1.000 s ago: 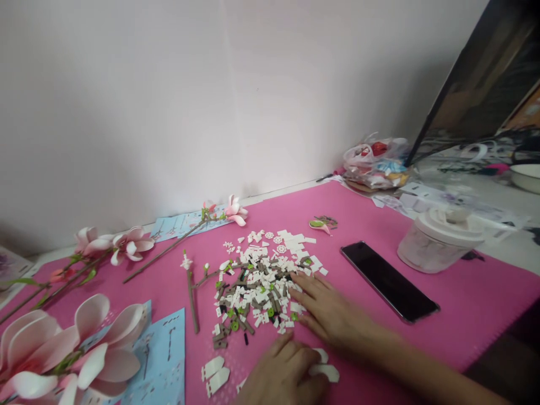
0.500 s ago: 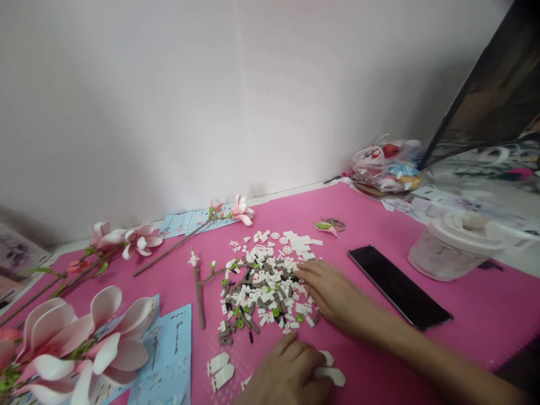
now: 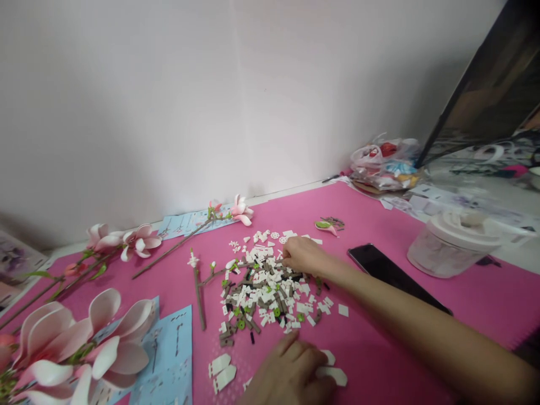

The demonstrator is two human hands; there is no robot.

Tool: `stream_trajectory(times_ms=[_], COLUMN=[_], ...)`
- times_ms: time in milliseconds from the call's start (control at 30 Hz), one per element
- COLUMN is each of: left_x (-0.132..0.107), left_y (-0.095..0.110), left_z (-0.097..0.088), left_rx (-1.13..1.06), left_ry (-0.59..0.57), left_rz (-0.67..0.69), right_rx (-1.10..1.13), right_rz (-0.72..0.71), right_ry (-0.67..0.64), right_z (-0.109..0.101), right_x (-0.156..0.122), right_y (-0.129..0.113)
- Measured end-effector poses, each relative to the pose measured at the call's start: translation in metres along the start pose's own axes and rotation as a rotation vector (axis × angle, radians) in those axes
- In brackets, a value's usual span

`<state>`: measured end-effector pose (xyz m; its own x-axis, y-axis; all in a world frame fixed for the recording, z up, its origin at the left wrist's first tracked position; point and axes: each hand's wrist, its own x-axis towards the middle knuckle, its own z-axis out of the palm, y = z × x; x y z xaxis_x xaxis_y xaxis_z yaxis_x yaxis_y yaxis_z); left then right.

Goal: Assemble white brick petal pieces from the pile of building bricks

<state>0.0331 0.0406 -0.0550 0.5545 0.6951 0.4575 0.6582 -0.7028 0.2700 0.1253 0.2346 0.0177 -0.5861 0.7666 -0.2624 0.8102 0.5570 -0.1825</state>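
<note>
Loose white, brown, green and black building bricks (image 3: 265,287) lie heaped on the pink mat. At the heap's far right side, my right hand (image 3: 306,256) reaches in with its fingers bent down. Its fingertips are hidden, so I cannot make out what they grip. Near the front edge my left hand (image 3: 289,371) rests with curled fingers. Anything inside it is hidden. White pointed plates (image 3: 333,376) lie against its right side, partly covered by it. Two similar white plates (image 3: 223,372) are to its left. A half-built brown branch (image 3: 199,295) lies left of the heap.
Pink magnolia flowers (image 3: 120,332) and blue instruction sheets (image 3: 172,351) lie at left. Another flower stem (image 3: 172,247) is behind. On the right are a black phone (image 3: 392,275), a lidded white cup (image 3: 447,247) and plastic bags (image 3: 386,163). A small green-and-pink piece (image 3: 325,226) lies behind.
My right hand has moved away from me and left, its fingers bending down at the heap's far side. Some white bricks now lie spread at the heap's right. My left hand stays put.
</note>
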Motion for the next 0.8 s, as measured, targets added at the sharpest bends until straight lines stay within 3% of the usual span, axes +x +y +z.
stream_trajectory(times_ms=[200,400,600,800], left_x=[0.001,0.002,0.003,0.007], left_y=[0.002,0.001,0.003,0.005], left_z=[-0.008,-0.019,-0.017,-0.022], left_rx=[-0.005,-0.034,-0.006,-0.016], left_ry=[0.004,-0.128,-0.116,-0.118], left_rz=[0.024,0.034,0.024,0.029], right_rx=[0.09,0.254,0.388,0.392], right_rz=[0.018,-0.05,-0.097,-0.075], right_ry=[-0.091,0.007,0.128,0.174], right_z=[0.0,-0.001,-0.003,0.018], right_x=[0.004,-0.003,-0.047,-0.085], right_y=[0.002,0.016,0.059,0.08])
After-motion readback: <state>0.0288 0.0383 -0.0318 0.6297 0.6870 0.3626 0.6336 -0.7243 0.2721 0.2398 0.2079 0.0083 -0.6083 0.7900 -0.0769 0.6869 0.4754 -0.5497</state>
